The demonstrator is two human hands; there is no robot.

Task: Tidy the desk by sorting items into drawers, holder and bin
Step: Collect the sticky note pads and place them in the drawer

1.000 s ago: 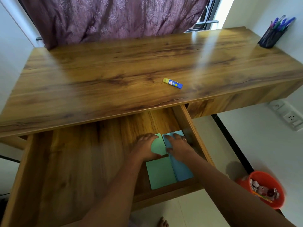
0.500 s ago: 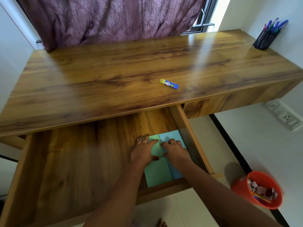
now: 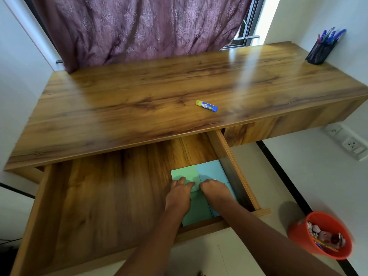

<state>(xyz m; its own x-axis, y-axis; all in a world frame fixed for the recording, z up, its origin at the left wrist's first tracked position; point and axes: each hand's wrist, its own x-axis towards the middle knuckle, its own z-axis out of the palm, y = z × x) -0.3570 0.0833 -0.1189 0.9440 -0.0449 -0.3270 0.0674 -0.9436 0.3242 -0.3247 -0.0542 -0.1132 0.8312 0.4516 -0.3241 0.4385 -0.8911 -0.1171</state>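
no readable text anywhere in view

the glue stick (image 3: 206,105) on the desk (image 3: 139,100) carries a small printed label with a white patch and a yellow mark on its blue body, but it is too small and blurred to make out any letters or brand. the notepads in the drawer show plain green and blue faces, and the wall sockets (image 3: 347,141) bear no legible marking.

**One head-worn view, looking down over the bench**

The single wide-angle camera sits above the open drawer (image 3: 111,206), facing forward and down. It is close to the forearms, with the bench (image 3: 159,100) beyond and the curtain (image 3: 139,26) farthest.
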